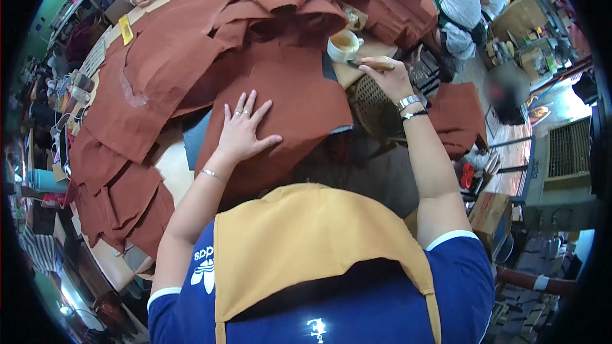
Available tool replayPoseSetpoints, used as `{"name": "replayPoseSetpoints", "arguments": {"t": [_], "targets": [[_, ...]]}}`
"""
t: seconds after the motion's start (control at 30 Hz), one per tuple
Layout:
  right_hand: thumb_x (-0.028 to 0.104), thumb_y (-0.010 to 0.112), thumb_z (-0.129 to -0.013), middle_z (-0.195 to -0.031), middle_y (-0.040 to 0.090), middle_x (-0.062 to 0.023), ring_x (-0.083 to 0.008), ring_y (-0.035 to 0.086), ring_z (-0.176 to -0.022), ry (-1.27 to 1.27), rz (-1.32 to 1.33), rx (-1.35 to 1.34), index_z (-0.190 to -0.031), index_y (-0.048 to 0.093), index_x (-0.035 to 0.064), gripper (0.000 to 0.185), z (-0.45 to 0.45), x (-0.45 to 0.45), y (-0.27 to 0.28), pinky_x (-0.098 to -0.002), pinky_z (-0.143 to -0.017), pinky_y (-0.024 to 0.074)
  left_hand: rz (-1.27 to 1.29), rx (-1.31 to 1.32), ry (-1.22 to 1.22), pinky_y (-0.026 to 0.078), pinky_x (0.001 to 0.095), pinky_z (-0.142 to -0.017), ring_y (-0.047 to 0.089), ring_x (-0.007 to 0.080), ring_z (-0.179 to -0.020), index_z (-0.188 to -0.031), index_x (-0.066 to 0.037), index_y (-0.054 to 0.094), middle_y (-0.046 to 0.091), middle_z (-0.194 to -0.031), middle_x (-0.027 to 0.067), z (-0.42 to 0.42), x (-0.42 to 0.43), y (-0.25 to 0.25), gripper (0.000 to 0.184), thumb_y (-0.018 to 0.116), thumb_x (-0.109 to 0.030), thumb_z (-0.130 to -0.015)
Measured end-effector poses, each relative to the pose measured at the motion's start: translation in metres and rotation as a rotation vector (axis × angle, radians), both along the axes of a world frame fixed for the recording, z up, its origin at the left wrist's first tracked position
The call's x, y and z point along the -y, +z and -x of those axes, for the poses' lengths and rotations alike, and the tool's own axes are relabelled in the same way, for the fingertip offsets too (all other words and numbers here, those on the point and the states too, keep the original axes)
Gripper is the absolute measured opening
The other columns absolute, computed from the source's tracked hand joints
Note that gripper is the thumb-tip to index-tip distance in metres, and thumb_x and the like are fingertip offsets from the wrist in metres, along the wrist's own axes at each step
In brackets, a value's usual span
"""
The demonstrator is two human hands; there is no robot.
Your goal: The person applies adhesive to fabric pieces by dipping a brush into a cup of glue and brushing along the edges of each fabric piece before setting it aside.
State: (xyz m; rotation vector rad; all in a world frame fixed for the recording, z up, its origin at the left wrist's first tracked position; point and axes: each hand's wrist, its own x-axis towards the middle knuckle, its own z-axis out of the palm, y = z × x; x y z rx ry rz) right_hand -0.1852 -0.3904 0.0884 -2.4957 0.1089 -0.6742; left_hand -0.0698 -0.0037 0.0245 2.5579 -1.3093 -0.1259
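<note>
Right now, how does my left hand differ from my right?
Your left hand lies palm-down, fingers spread, on a reddish-brown sheet; your right hand grips a wooden-handled brush beside the white cup. The left wears a thin bracelet; the right, a metal-banded watch and dark bracelet. Both are ungloved.

yellow apron (312, 232), blue shirt (459, 280)

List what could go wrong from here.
1. The right hand holds a brush by the cup; a bump might tip it and spill its contents.
2. Loose brown fabric lies close by, so drips or a spill could stain it.
3. The left hand lies spread on that fabric; if it slides, the piece may shift or crease.
</note>
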Motion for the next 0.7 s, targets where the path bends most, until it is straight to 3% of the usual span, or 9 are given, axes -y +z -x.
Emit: {"name": "replayPoseSetpoints", "arguments": {"t": [0.1, 0.2, 0.23, 0.33, 0.37, 0.4, 0.47, 0.6, 0.7], "targets": [[0.023, 0.072, -0.094, -0.104, 0.073, -0.0039, -0.0132, 0.071, -0.087, -0.166, -0.69, -0.119, -0.109, 0.073, 0.0034, 0.025, 0.036, -0.04, 0.015, -0.0278, -0.07, 0.0553, 0.003, 0.033, -0.041, 0.01, 0.0656, -0.118, 0.017, 0.0378, -0.152, -0.154, -0.025, 0.038, 0.023, -0.163, 0.0181, -0.005, 0.004, -0.005, 0.091, 0.059, -0.074, -0.08], [0.02, 0.072, -0.094, -0.104, 0.072, -0.0075, -0.0144, 0.072, -0.087, -0.195, -1.169, 0.118, -0.115, 0.07, 0.0027, 0.028, 0.081, -0.076, 0.038, -0.0251, -0.069, 0.0572, -0.006, 0.034, -0.071, 0.01, 0.0658, -0.118, 0.017, 0.0379, -0.152, -0.154, -0.026, 0.038, 0.023, -0.163, 0.0181, -0.008, 0.01, 0.0, 0.091, 0.059, -0.074, -0.08], [0.018, 0.071, -0.094, -0.105, 0.072, -0.0088, -0.0166, 0.072, -0.088, -0.209, -1.203, 0.132, -0.119, 0.067, 0.0015, 0.031, 0.097, -0.078, 0.037, -0.0258, -0.072, 0.0589, 0.006, 0.025, -0.075, 0.01, 0.065, -0.118, 0.017, 0.0372, -0.152, -0.154, -0.026, 0.039, 0.022, -0.164, 0.0174, -0.009, 0.011, 0.0, 0.091, 0.059, -0.074, -0.08], [0.016, 0.07, -0.094, -0.102, 0.072, -0.0087, -0.0153, 0.071, -0.086, -0.315, -1.022, 0.096, -0.117, 0.067, 0.0007, 0.027, 0.127, -0.098, 0.031, -0.0254, -0.072, 0.0587, 0.0, 0.005, -0.097, 0.01, 0.0638, -0.119, 0.017, 0.0359, -0.152, -0.154, -0.026, 0.039, 0.022, -0.164, 0.0163, -0.013, 0.015, 0.002, 0.091, 0.06, -0.074, -0.079], [0.013, 0.073, -0.091, -0.099, 0.073, -0.0074, -0.0125, 0.07, -0.085, -0.31, -0.902, 0.083, -0.111, 0.071, 0.0005, 0.023, 0.132, -0.102, 0.023, -0.0249, -0.073, 0.0575, -0.009, 0.013, -0.095, 0.011, 0.0629, -0.119, 0.016, 0.0346, -0.153, -0.154, -0.026, 0.039, 0.023, -0.164, 0.0155, -0.014, 0.014, 0.001, 0.091, 0.06, -0.074, -0.079], [0.01, 0.075, -0.087, -0.095, 0.074, -0.0048, -0.0102, 0.069, -0.083, -0.375, -0.562, 0.037, -0.102, 0.075, 0.0017, 0.017, 0.134, -0.104, 0.012, -0.0243, -0.072, 0.0559, -0.009, 0.019, -0.095, 0.011, 0.063, -0.119, 0.016, 0.0345, -0.153, -0.154, -0.026, 0.039, 0.023, -0.164, 0.0155, -0.014, 0.014, 0.0, 0.091, 0.06, -0.074, -0.079], [0.011, 0.078, -0.084, -0.092, 0.074, -0.0031, -0.0094, 0.069, -0.082, -0.377, -0.404, -0.031, -0.097, 0.076, 0.0031, 0.015, 0.129, -0.128, 0.016, -0.0247, -0.073, 0.055, -0.017, 0.03, -0.094, 0.011, 0.0631, -0.119, 0.016, 0.0342, -0.153, -0.154, -0.026, 0.039, 0.023, -0.164, 0.0154, -0.015, 0.012, -0.001, 0.092, 0.06, -0.074, -0.079], [0.008, 0.075, -0.078, -0.087, 0.073, -0.0143, -0.0271, 0.072, -0.079, -0.185, -0.144, 0.048, -0.09, 0.074, 0.0022, 0.013, 0.113, -0.14, -0.006, -0.0322, -0.072, 0.0565, 0.006, 0.051, -0.104, 0.012, 0.0649, -0.118, 0.016, 0.0352, -0.153, -0.154, -0.025, 0.039, 0.023, -0.164, 0.0159, -0.016, 0.012, -0.004, 0.092, 0.059, -0.076, -0.079], [0.01, 0.074, -0.078, -0.083, 0.072, -0.0158, -0.0296, 0.071, -0.078, -0.257, -0.099, -0.122, -0.087, 0.073, 0.0024, 0.012, 0.124, -0.13, 0.011, -0.0336, -0.072, 0.0566, -0.001, 0.049, -0.101, 0.013, 0.0661, -0.117, 0.017, 0.0356, -0.152, -0.153, -0.024, 0.039, 0.023, -0.164, 0.0164, -0.015, 0.013, -0.005, 0.092, 0.059, -0.076, -0.079]]}}
